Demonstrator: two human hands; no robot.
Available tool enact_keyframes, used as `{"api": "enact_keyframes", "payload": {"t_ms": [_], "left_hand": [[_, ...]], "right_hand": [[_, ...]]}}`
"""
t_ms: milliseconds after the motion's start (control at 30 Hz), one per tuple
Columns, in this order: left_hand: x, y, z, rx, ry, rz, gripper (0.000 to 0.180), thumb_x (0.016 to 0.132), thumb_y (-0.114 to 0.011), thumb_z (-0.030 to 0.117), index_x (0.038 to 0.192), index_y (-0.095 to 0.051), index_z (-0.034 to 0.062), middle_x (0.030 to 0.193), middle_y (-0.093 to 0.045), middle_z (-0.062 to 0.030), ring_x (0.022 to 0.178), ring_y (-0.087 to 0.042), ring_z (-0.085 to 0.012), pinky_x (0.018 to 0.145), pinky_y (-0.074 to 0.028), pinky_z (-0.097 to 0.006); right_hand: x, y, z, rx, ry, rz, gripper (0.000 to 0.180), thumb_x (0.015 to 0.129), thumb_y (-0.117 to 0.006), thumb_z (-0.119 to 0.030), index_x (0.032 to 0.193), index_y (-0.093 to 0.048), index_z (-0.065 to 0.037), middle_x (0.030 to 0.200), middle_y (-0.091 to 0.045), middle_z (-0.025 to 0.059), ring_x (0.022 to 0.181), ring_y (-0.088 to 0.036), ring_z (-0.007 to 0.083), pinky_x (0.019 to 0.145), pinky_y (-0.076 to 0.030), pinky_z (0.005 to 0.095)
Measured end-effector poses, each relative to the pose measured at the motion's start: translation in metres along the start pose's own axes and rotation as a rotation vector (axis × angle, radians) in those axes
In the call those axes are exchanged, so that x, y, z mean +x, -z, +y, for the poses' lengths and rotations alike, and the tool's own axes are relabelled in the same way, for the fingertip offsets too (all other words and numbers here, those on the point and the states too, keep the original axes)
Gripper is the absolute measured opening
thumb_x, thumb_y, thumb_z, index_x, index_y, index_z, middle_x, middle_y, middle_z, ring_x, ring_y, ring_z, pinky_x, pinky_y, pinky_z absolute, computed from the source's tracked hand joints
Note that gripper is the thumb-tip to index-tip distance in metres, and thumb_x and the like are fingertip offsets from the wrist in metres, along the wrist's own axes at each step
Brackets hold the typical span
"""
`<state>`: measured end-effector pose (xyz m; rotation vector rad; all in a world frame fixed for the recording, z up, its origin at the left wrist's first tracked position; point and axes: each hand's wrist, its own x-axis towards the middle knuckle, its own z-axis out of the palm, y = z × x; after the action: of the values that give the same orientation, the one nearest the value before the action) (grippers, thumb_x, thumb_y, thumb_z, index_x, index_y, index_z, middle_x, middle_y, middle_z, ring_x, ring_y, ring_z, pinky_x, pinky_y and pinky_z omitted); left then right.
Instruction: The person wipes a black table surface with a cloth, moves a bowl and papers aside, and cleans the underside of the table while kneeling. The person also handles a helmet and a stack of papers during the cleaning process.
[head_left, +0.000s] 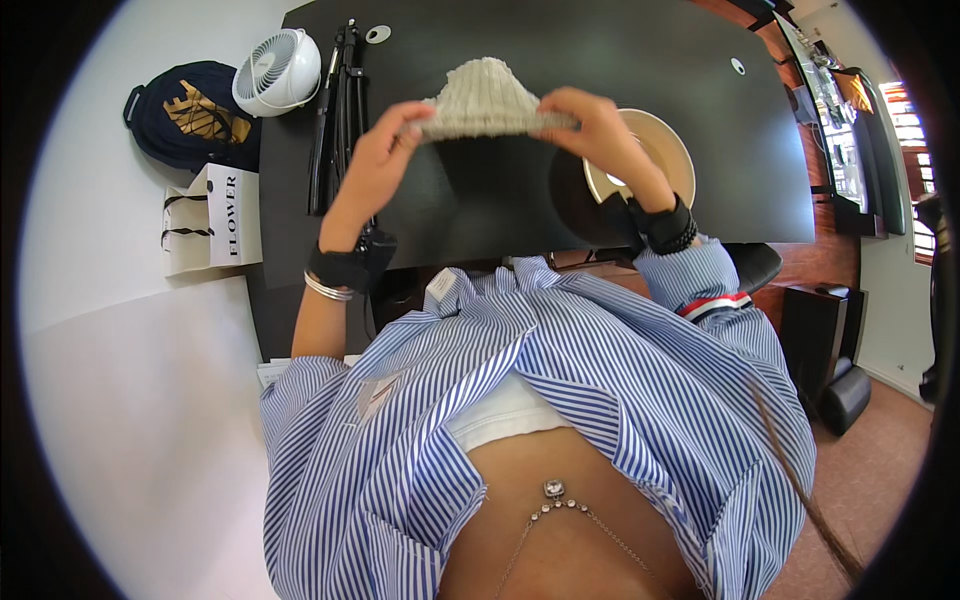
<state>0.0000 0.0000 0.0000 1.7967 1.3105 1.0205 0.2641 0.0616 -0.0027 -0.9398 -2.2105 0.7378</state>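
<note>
Beanie (487, 98): pale grey-beige rib knit, domed crown pointing away from the person, brim edge toward them and stretched in a near-straight line. It is held in the air above the black table (640, 130), not touching it; a dark shadow falls on the table under it.

Left hand (385, 150): fingers pinching the beanie's left brim corner, thumb beneath, remaining fingers curled close together. Black wrist strap and silver bangles on that forearm.

Right hand (595, 125): fingers pressed together along the top of the beanie's right brim, thumb under the edge. Black strap and a bead bracelet at the wrist.

Relative to the beanie: a round beige plate (668, 150) lies on the table just right, partly behind the right hand. A folded black tripod (335, 120) lies left. A white fan (277, 70), a dark backpack (190, 115) and a white paper bag (215, 220) lie farther left, off the table.
</note>
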Motion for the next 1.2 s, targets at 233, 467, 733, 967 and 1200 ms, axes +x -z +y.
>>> {"api": "enact_keyframes", "payload": {"t_ms": [233, 467, 733, 967, 1200], "left_hand": [[-0.06, -0.046, -0.04, -0.183, 0.299, -0.486, 0.02, 0.086, -0.043, 0.012, 0.103, -0.05, 0.0056, 0.081, -0.049, -0.0012, 0.069, -0.042, -0.0076, 0.066, -0.038, -0.021], [-0.07, -0.054, -0.059, -0.341, 0.502, -0.584, 0.018, 0.084, -0.046, 0.01, 0.101, -0.051, 0.0066, 0.074, -0.044, 0.0026, 0.065, -0.039, -0.0046, 0.06, -0.036, -0.02], [-0.005, -0.077, -0.103, -0.069, 0.269, 0.097, 0.033, 0.081, -0.052, 0.015, 0.112, -0.043, 0.0039, 0.092, -0.054, -0.0097, 0.082, -0.052, -0.0148, 0.073, -0.042, -0.026], [-0.035, -0.071, -0.118, -0.105, 0.415, 0.229, 0.038, 0.08, -0.054, 0.016, 0.112, -0.041, 0.0018, 0.102, -0.053, -0.0168, 0.093, -0.054, -0.0224, 0.081, -0.043, -0.03], [-0.063, -0.056, -0.116, -0.138, 0.53, 0.283, 0.032, 0.081, -0.053, 0.014, 0.109, -0.044, 0.0019, 0.097, -0.054, -0.0128, 0.087, -0.055, -0.0177, 0.078, -0.043, -0.027]], "right_hand": [[-0.06, -0.034, 0.012, 0.077, -0.24, -0.654, 0.025, 0.068, -0.064, -0.019, 0.086, -0.058, -0.003, 0.075, -0.059, 0.0157, 0.07, -0.057, 0.0309, 0.061, -0.044, 0.0359], [-0.074, -0.049, 0.027, 0.197, -0.329, -0.778, 0.032, 0.068, -0.065, -0.026, 0.086, -0.057, 0.0, 0.074, -0.058, 0.0138, 0.068, -0.057, 0.0243, 0.062, -0.042, 0.0333], [-0.047, -0.075, 0.084, -0.153, -0.477, -0.071, 0.037, 0.068, -0.065, -0.025, 0.096, -0.053, -0.005, 0.088, -0.054, 0.0161, 0.082, -0.054, 0.0312, 0.069, -0.045, 0.0373], [-0.071, -0.153, 0.072, -0.383, -0.169, -0.291, 0.071, 0.064, -0.065, -0.045, 0.125, -0.035, -0.028, 0.134, -0.019, 0.0184, 0.123, -0.019, 0.0381, 0.089, -0.019, 0.0621], [-0.094, -0.178, 0.076, -0.415, -0.315, -0.386, 0.076, 0.065, -0.06, -0.052, 0.131, -0.026, -0.031, 0.139, -0.003, 0.0206, 0.128, -0.005, 0.0379, 0.09, -0.007, 0.0672]]}}
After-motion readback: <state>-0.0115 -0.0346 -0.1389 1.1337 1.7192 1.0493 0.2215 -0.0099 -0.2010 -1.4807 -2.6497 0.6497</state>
